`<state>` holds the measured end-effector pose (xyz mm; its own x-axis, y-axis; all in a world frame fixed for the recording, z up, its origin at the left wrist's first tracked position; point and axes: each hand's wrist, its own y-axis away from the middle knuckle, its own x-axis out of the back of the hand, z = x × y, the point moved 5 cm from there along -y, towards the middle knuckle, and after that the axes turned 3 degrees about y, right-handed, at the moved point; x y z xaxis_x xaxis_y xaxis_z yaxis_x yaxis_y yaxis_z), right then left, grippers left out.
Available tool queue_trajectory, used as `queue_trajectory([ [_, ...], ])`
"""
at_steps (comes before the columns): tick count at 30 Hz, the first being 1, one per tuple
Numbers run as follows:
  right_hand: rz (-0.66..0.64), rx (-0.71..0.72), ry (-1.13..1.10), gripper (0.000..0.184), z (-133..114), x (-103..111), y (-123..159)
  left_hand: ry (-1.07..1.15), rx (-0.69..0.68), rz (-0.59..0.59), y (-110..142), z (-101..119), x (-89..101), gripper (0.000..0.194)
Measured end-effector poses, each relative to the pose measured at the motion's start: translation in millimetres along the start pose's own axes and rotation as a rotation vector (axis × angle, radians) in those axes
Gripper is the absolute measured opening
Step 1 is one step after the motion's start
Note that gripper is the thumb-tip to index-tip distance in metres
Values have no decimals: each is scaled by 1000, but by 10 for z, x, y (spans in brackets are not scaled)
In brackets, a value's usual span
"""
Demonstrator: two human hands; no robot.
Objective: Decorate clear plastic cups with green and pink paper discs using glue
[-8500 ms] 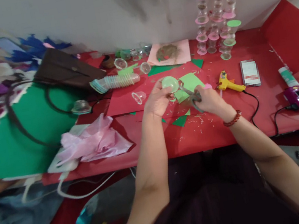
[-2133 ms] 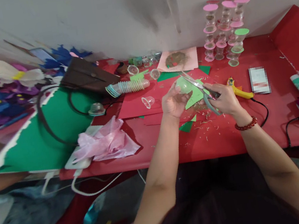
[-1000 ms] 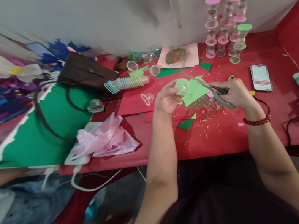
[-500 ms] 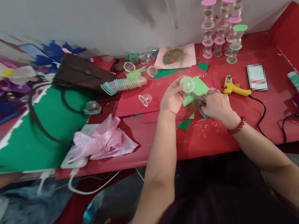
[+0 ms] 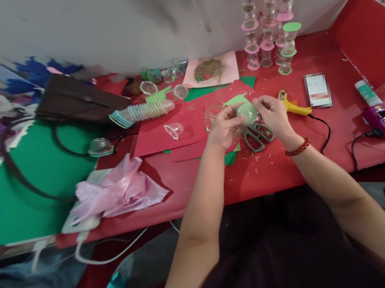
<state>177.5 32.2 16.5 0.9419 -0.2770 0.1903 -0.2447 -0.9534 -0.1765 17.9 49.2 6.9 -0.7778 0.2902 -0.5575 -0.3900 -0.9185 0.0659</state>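
Observation:
My left hand (image 5: 225, 128) grips a small clear plastic cup (image 5: 247, 113) with a pale green round end turned up towards me. My right hand (image 5: 272, 112) is closed in a pinch at the cup's right edge; its fingertips partly hide what they touch there. Just below the cup, grey-handled scissors (image 5: 258, 136) lie on the table, their blades hidden under the cup and my hands. Behind the cup lies a piece of light green paper (image 5: 237, 100).
A yellow glue gun (image 5: 298, 108) with a black cord lies right of my hands. Stacked clear cups with pink and green discs (image 5: 263, 25) stand at the back. Leftward are a loose cup (image 5: 174, 130), a nested cup row (image 5: 142, 113) and a pink plastic bag (image 5: 116, 189).
My right hand has let go of the scissors, which now lie on the table, and has moved up to the cup's edge. The whole view has shifted slightly.

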Motion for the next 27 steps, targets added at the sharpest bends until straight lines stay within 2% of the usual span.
queue_trajectory([
  [3, 98, -49, -2, 43, 44, 78, -5, 48, -20, 46, 1, 27, 12, 33],
  [6, 96, 32, -25, 38, -18, 79, 11, 107, -52, 114, -2, 58, 56, 29],
  [8, 13, 53, -77, 34, -65, 6, 48, 132, -72, 127, -9, 58, 78, 30],
  [11, -154, 4, -157, 47, -88, -146, 121, 147, -93, 97, -21, 29, 78, 36],
  [13, -178, 17, -174, 49, -96, -186, 146, 151, -95, 83, -20, 8, 64, 37],
  [21, -63, 62, -27, 21, -7, -70, 60, 118, -139, 61, 49, 69, -83, 39],
  [27, -79, 117, 125, 15, -55, -52, 67, 83, -155, 55, 33, 82, -52, 36],
])
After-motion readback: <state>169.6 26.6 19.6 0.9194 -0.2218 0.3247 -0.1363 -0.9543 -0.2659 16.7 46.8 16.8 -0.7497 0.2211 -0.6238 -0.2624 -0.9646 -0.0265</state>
